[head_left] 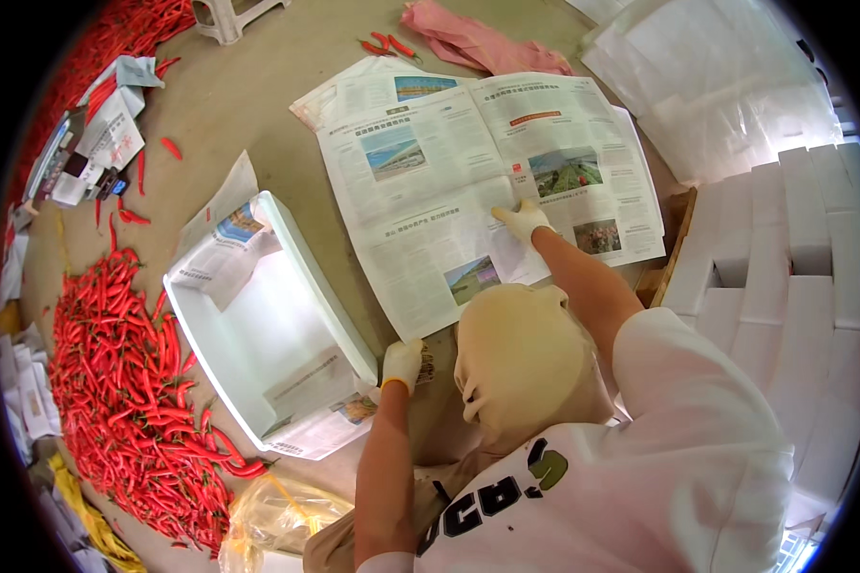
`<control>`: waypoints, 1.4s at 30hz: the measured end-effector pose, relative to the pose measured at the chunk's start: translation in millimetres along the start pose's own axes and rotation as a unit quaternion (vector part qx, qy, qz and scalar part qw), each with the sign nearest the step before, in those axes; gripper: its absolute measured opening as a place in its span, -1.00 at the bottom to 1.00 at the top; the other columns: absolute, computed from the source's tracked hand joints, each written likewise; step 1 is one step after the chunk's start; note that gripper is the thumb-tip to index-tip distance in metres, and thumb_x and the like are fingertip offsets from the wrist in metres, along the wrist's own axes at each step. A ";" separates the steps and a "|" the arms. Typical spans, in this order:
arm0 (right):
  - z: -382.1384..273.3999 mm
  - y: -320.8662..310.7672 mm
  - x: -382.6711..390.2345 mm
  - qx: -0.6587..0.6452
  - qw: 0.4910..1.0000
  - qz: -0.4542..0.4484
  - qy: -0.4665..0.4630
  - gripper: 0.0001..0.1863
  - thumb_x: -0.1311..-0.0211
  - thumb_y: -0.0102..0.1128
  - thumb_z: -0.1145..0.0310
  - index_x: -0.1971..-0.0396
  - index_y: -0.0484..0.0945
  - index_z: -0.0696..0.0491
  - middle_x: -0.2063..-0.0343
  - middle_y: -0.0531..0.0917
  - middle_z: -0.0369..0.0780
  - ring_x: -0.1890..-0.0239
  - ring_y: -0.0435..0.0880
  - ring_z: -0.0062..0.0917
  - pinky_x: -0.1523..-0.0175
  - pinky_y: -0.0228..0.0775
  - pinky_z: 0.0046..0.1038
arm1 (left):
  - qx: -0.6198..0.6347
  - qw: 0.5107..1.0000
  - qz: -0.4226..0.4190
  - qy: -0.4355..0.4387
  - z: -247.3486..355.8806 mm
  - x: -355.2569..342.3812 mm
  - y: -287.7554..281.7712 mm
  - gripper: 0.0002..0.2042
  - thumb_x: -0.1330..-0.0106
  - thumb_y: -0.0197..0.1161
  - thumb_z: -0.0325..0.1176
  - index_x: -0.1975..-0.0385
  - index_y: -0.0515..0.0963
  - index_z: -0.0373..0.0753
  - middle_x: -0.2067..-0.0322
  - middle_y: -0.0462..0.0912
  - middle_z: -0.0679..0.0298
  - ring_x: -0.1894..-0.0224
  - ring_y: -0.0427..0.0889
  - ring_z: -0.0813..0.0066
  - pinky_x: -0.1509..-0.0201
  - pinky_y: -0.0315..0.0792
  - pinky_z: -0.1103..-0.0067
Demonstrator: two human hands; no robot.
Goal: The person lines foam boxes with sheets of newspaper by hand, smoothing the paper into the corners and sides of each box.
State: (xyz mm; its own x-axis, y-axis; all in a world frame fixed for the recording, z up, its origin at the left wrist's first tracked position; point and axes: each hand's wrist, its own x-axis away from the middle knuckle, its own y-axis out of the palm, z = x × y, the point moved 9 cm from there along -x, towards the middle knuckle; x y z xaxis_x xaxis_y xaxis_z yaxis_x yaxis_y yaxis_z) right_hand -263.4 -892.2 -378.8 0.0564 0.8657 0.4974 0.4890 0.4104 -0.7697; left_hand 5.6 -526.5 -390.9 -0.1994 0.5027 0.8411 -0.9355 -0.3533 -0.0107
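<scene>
A spread of newspaper [420,205] with colour photos lies unfolded on the floor in front of me. My right hand [524,222], in a pale glove, rests on its right half with thumb and forefinger apart. At the near left corner of the sheets is my left hand [403,363], also gloved, its fingers closed on the paper's edge; the fingertips are partly hidden. Left of that hand stands a white foam box [277,325], tilted in view. Newspaper sheets [320,392] line its two ends and hang over the rims.
Red chillies [129,382] lie heaped left of the box, with more at the far left. White boxes [764,258] are stacked at the right, beside clear plastic wrapping [712,86]. A pink cloth [478,38] lies beyond the newspaper. A plastic bag [282,516] sits near me.
</scene>
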 end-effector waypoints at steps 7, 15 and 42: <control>-39.9 -1.5 -39.3 -0.244 0.967 -0.038 -0.063 -0.26 -0.23 0.53 -0.11 -0.14 0.70 0.25 0.05 0.76 -0.13 0.17 0.71 -0.44 0.11 0.53 -0.41 | -0.088 0.995 -0.036 0.011 -19.9 -7.8 -6.1 -0.70 -0.39 0.12 -0.30 0.26 0.71 -0.42 0.41 0.73 0.01 0.35 0.74 0.17 0.16 0.64 0.32; -145.3 -65.8 -42.7 -0.212 0.960 -0.094 -0.159 -0.48 -0.22 0.49 0.14 -0.09 0.73 0.16 0.10 0.78 -0.22 0.08 0.71 -0.52 0.01 0.50 -0.51 | -0.407 0.864 -0.296 -0.013 43.6 42.0 31.3 -0.46 -0.34 0.28 0.13 0.03 0.72 -0.29 0.14 0.82 0.14 0.35 0.77 0.21 0.08 0.70 0.37; -625.9 -117.5 386.4 -0.233 0.644 -0.259 -0.681 -0.46 -0.58 0.21 0.19 -0.40 0.48 0.18 -0.17 0.65 -0.18 -0.20 0.58 -0.47 -0.35 0.36 -0.43 | 0.348 0.880 -0.122 0.298 155.6 109.5 -306.2 0.31 -0.04 0.31 0.67 -0.65 0.03 -0.15 -0.47 0.36 -0.10 -0.45 0.42 -0.10 -0.46 0.42 0.02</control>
State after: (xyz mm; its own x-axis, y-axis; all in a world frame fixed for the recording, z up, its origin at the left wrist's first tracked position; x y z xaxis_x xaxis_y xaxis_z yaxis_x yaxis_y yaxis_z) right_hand 245.8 -785.4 154.3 -0.8799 0.2270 -0.4173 0.3622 0.8890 -0.2801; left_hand 315.6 -486.1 -211.4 -0.3288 0.8826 0.3360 -0.6081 -0.4701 0.6397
